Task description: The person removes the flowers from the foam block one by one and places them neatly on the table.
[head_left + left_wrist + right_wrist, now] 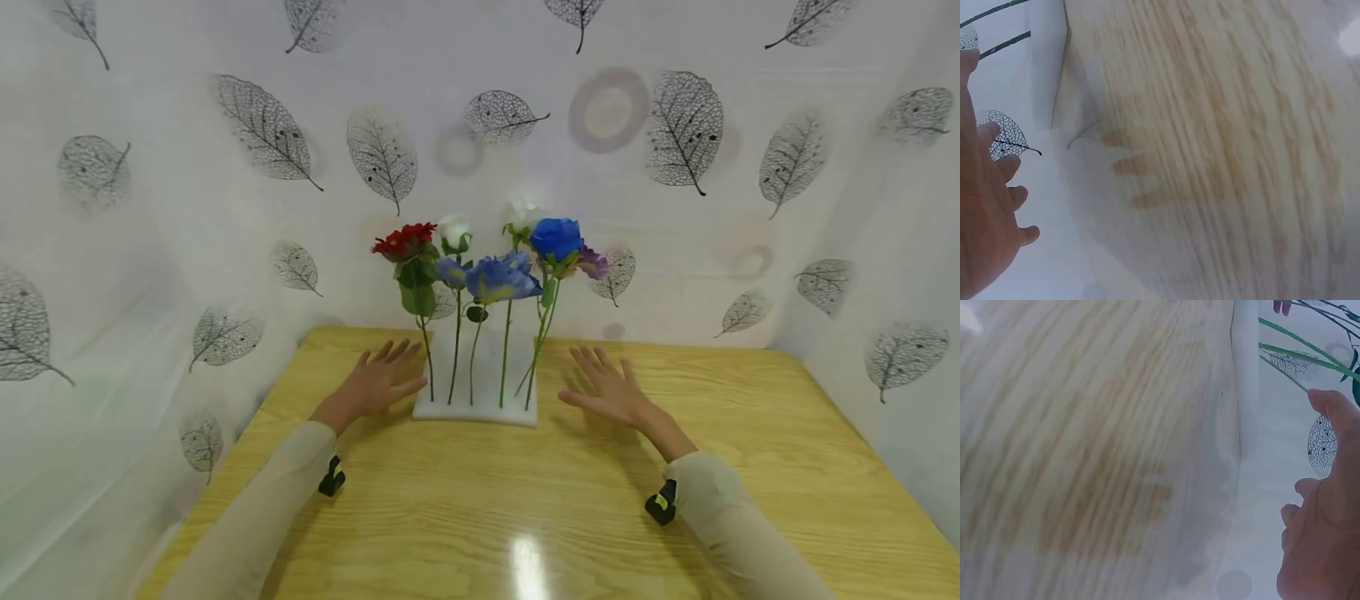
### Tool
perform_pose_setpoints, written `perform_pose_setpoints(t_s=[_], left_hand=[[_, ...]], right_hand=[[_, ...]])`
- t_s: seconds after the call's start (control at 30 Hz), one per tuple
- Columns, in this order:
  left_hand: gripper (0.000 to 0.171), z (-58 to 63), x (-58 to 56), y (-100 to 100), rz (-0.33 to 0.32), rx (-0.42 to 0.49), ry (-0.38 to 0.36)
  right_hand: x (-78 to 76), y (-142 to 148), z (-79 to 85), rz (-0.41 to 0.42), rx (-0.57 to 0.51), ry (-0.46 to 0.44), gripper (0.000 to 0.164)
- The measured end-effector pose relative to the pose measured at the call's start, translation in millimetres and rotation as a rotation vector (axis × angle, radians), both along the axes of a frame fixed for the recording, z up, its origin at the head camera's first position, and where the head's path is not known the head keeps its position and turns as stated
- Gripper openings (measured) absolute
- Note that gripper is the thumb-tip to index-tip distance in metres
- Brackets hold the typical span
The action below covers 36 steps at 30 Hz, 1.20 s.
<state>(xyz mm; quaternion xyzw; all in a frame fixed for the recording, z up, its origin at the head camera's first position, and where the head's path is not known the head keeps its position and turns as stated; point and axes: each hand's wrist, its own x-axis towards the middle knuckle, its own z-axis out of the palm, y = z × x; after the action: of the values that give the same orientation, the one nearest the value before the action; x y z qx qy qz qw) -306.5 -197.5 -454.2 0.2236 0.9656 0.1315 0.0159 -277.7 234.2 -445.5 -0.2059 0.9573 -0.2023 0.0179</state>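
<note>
A white foam board point(480, 410) lies on the table with several artificial flowers standing upright in it. At its left is a red flower point(405, 242), then a white rose point(454, 232) and a blue-violet iris point(501, 279). Toward the right stand another white flower point(522, 214), a blue rose point(557, 239) and a purple flower point(592, 262). My left hand point(375, 385), fingers spread, is beside the board's left edge with the thumb near it. To the right of the board, my right hand point(611, 392) is spread too, holding nothing.
The wooden table point(465, 500) spreads in front of the board. Behind and beside it hangs a pale curtain point(525, 175) printed with dark leaf skeletons. A small black device point(332, 477) sits at the left cuff, and a similar device point(662, 502) at the right cuff.
</note>
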Motion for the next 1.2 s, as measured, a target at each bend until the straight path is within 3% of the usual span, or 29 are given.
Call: perform_pose_setpoints(t_s=[0.27, 0.47, 0.67, 0.83, 1.2], left_hand=[[0.089, 3.0, 3.2, 5, -0.011, 0.071, -0.053], [0.105, -6.4, 7.9, 16, -0.004, 0.076, -0.127], [0.108, -8.1, 14.3, 26, -0.023, 0.002, -0.096], [0.107, -9.3, 14.6, 30, -0.022, 0.05, -0.099], [0.101, -17.1, 13.2, 54, -0.04, 0.088, -0.104]], right_hand=[[-2.8, -18, -7.0, 0.043, -0.092, -0.04, 0.087], [-4.7, -34, -20.6, 0.104, -0.122, -0.048, 0.093], [-3.0, -46, -28.1, 0.162, -0.115, -0.072, 0.093], [1.7, -50, -24.3, 0.177, -0.113, -0.104, 0.089], [7.5, -29, -20.5, 0.199, -0.096, -0.029, 0.08]])
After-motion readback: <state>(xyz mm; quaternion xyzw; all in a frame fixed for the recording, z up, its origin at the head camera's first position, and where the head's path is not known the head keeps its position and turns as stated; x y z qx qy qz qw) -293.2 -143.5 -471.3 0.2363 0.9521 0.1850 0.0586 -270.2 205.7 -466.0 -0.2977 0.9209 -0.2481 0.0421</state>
